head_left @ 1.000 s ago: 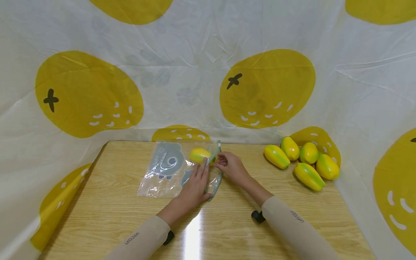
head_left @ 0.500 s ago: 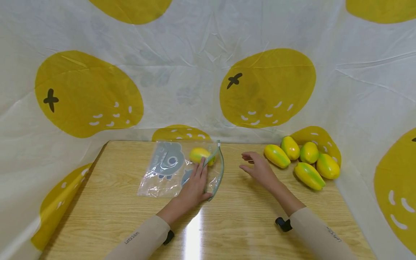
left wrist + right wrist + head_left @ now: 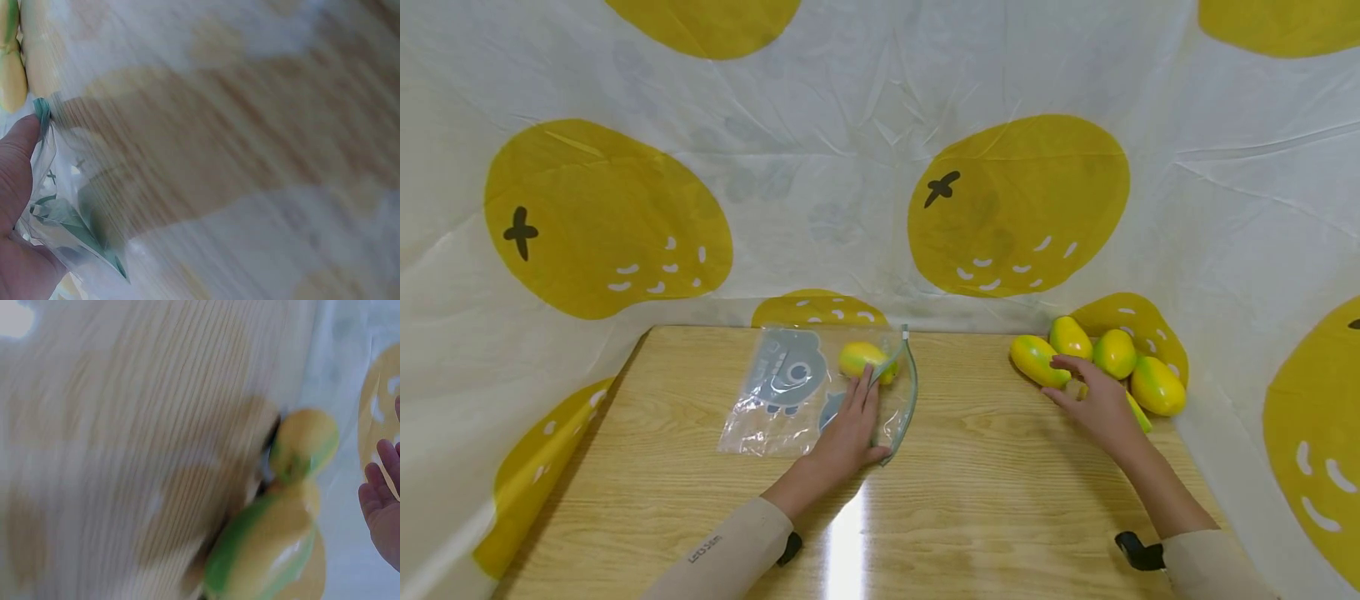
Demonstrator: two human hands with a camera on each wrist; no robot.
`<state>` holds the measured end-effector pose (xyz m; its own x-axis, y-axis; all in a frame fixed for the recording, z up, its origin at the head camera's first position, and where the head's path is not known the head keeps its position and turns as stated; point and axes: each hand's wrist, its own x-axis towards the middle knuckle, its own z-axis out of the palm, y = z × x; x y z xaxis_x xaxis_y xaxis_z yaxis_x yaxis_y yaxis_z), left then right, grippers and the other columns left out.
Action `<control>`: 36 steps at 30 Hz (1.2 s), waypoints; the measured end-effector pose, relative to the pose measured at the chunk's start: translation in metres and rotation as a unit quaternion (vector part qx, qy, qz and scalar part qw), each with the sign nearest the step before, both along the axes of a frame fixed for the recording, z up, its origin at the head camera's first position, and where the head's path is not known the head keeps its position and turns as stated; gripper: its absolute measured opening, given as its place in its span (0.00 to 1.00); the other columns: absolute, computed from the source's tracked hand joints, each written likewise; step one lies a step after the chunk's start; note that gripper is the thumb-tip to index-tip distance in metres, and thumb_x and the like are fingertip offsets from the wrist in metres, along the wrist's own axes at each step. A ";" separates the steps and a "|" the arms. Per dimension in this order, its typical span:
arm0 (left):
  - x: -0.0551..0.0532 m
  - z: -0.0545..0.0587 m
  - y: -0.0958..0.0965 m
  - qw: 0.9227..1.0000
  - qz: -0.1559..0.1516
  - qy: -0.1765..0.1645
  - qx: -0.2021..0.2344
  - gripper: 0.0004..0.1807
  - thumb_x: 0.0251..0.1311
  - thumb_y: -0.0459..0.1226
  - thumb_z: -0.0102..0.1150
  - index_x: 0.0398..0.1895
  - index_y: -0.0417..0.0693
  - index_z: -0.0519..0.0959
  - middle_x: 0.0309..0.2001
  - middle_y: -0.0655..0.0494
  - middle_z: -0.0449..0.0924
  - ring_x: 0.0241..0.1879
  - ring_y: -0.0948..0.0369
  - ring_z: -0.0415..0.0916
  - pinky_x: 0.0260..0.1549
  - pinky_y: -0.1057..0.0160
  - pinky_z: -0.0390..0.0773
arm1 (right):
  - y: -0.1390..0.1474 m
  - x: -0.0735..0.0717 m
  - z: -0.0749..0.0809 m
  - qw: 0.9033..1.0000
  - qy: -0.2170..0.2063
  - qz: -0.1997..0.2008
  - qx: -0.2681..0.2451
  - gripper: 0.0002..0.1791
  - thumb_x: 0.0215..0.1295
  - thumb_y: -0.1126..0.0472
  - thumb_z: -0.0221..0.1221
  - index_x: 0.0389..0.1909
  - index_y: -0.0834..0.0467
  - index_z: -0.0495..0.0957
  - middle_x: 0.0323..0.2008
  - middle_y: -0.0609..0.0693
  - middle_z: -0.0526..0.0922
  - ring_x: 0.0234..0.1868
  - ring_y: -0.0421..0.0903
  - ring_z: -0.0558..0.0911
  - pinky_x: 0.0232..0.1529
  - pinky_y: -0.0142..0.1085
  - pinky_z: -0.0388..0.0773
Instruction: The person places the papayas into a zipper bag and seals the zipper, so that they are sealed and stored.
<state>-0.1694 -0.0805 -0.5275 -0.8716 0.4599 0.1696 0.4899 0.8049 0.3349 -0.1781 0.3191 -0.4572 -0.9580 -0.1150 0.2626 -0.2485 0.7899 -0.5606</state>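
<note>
A clear plastic zip bag [image 3: 748, 429] with a blue-grey monster print lies flat on the table. Inside it, near the mouth, is a yellow-green papaya [image 3: 856, 358]. My left hand [image 3: 844, 429] rests on the bag with its fingers straight, partly covering the papaya's lower edge. In the left wrist view, the thumb touches the bag's green rim [image 3: 41, 111]. My right hand [image 3: 1101, 408], fingers apart and slightly bent, hovers over the front papaya [image 3: 1138, 412] of a group at right and hides most of it. Whether it touches that fruit I cannot tell.
Several more papayas, among them the leftmost papaya [image 3: 1036, 358] and the rightmost papaya [image 3: 1157, 387], are bunched at the table's back right corner. A cloth [image 3: 820, 208] printed with yellow fruit hangs behind and at both sides. The wooden table [image 3: 970, 500] reflects light in front.
My right hand has left the bag's mouth and travelled right to the group of papayas, its fingers spreading. The left hand and the bag have stayed in place.
</note>
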 end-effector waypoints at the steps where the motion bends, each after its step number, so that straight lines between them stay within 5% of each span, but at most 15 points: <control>1: 0.000 0.000 0.000 1.000 0.000 0.000 -0.001 0.67 0.48 0.52 0.81 0.81 0.32 0.48 0.83 0.36 0.34 0.80 0.35 0.46 0.68 0.49 0.74 | 0.007 0.003 0.001 1.000 -0.005 -0.004 0.001 0.29 0.67 0.56 0.69 0.65 0.64 0.74 0.60 0.65 0.81 0.63 0.65 0.76 0.59 0.63 0.72; 16: 0.000 -0.002 -0.001 1.000 -0.003 -0.006 -0.013 0.68 0.50 0.53 0.80 0.82 0.33 0.45 0.84 0.37 0.33 0.80 0.35 0.45 0.68 0.50 0.73 | 0.088 0.026 -0.014 0.995 -0.058 -0.045 0.063 0.45 0.68 0.51 0.68 0.74 0.73 0.60 0.65 0.78 0.68 0.63 0.78 0.67 0.52 0.71 0.68; 30: 0.000 -0.005 -0.004 1.000 0.002 -0.007 -0.015 0.68 0.50 0.54 0.79 0.82 0.34 0.45 0.84 0.37 0.31 0.80 0.35 0.44 0.69 0.49 0.72 | 0.094 0.029 -0.043 0.995 -0.051 -0.051 0.066 0.43 0.65 0.57 0.71 0.71 0.76 0.61 0.63 0.81 0.64 0.62 0.78 0.64 0.52 0.71 0.67; 36: 0.001 -0.003 -0.002 0.997 0.007 0.040 -0.060 0.68 0.48 0.58 0.78 0.80 0.31 0.49 0.83 0.34 0.38 0.77 0.31 0.51 0.72 0.47 0.67 | 0.092 0.029 -0.050 0.997 -0.036 -0.049 0.046 0.40 0.63 0.68 0.70 0.68 0.79 0.60 0.61 0.82 0.63 0.60 0.78 0.62 0.52 0.71 0.63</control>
<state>-0.1684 -0.0821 -0.5310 -0.8638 0.4693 0.1833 0.4999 0.8437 0.1956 -0.1488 0.4113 -0.5076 -0.9818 -0.0400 0.1857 -0.1291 0.8576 -0.4979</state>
